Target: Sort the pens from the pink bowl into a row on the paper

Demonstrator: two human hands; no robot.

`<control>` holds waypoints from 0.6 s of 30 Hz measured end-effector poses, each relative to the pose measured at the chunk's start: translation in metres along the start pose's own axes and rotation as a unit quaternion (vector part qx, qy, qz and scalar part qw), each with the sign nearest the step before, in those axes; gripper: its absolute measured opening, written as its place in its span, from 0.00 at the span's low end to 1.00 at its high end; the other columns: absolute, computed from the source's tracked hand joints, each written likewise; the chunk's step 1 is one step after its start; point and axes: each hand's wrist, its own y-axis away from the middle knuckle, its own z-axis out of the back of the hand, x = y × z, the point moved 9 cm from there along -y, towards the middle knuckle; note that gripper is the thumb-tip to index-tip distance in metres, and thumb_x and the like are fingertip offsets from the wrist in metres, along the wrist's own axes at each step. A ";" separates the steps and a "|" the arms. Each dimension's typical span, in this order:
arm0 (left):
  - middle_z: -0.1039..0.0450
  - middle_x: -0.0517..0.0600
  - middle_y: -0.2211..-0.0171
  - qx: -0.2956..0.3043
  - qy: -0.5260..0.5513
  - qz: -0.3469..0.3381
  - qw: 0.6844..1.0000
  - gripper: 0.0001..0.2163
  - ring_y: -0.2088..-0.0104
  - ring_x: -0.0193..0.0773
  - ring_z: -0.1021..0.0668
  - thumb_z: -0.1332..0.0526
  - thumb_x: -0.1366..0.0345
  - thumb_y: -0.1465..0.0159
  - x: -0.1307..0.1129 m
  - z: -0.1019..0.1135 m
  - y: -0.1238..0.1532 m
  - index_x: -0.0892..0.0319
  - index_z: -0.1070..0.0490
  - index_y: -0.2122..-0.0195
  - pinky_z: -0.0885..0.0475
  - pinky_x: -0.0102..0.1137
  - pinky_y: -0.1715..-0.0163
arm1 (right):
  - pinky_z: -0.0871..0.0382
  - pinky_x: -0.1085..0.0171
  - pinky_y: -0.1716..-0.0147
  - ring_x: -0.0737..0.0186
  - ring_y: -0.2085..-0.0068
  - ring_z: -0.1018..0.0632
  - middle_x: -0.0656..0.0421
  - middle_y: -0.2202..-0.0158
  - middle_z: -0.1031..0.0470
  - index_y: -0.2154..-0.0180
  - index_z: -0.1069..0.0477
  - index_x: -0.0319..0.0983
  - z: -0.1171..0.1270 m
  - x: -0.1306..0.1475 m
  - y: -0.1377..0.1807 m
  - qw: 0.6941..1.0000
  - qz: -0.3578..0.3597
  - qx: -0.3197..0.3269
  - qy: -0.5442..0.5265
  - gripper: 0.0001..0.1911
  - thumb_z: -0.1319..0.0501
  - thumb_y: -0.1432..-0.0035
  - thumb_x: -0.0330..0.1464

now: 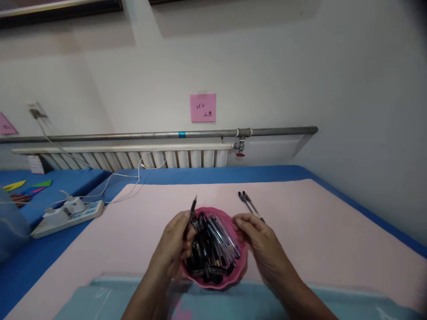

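Nearest, a blue-green cloth point(100, 298) lies on the near side of the pink bowl point(243, 262), which rests on a pale pink sheet point(316, 240). The bowl holds a jumble: black parts point(202, 251) crowd its left and near portions, while clear tubes point(230, 231) lie slanted together towards its right.

At the bowl's left rim, the left hand point(176, 235) is curled closed around a slim black pen piece point(193, 205), its narrow end pointing up and away. At the bowl's right rim, the right hand point(258, 235) has thumb and forefinger brought together in a pinch; whether anything small sits between them, I cannot tell.

Beyond the bowl and to its right, two pens point(255, 208) lie side by side on the sheet, dark at their far ends; they look complete. Judging from this, the work seems at an early stage: two pens are set out, one piece is in hand, and plenty of loose parts are left in the bowl. How many, the heap hides.
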 end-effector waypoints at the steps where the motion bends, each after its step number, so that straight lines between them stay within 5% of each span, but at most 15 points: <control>1: 0.46 0.36 0.85 -0.010 0.007 -0.014 1.000 0.19 0.88 0.21 0.51 0.42 0.48 0.42 -0.006 0.007 -0.001 0.58 0.34 0.59 0.58 0.20 0.88 | 0.39 0.67 0.72 0.67 0.74 0.33 0.63 0.75 0.28 0.71 0.25 0.39 0.001 0.000 -0.001 1.000 0.005 0.002 0.012 0.08 0.34 0.52 0.37; 11: 0.44 0.36 0.85 -0.068 0.049 -0.056 0.995 0.19 0.87 0.21 0.49 0.38 0.53 0.45 -0.025 0.035 -0.002 0.61 0.33 0.58 0.54 0.20 0.87 | 0.35 0.63 0.70 0.61 0.70 0.28 0.60 0.73 0.26 0.70 0.26 0.41 0.002 0.008 -0.003 0.970 0.134 0.008 0.205 0.08 0.40 0.45 0.38; 18: 0.43 0.37 0.85 -0.075 0.054 -0.058 0.994 0.21 0.87 0.22 0.46 0.36 0.52 0.48 -0.024 0.033 -0.002 0.61 0.32 0.59 0.52 0.20 0.87 | 0.35 0.57 0.59 0.55 0.60 0.27 0.56 0.63 0.24 0.65 0.26 0.42 -0.025 0.023 -0.016 0.886 0.229 0.059 0.399 0.10 0.46 0.43 0.30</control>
